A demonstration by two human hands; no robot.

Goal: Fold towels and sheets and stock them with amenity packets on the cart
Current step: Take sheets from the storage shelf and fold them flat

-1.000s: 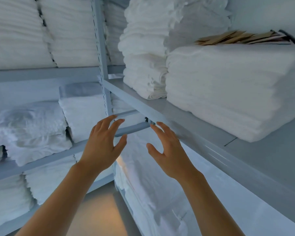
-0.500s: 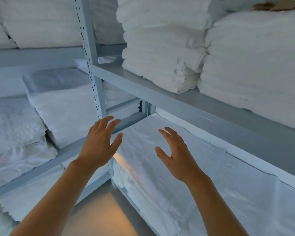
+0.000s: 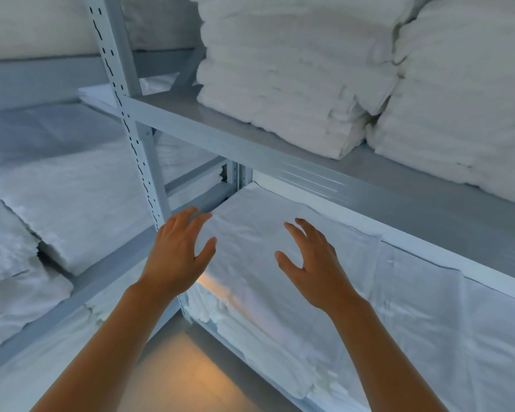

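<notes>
A flat stack of folded white sheets lies on the lower right shelf. My left hand hovers over the stack's left front corner, fingers spread and relaxed, holding nothing. My right hand hovers over the stack a hand's width to the right, fingers also spread and empty. Whether the fingertips touch the cloth cannot be told. Thick folded white towels are piled on the shelf above.
A grey metal shelf board juts out just above my hands. A perforated upright post stands beside my left hand. More folded white linen fills the left rack. Bare floor shows between my forearms.
The view has dropped from the upper towel shelf toward the lower sheet shelf. Both hands have moved forward over the sheet stack and stay open.
</notes>
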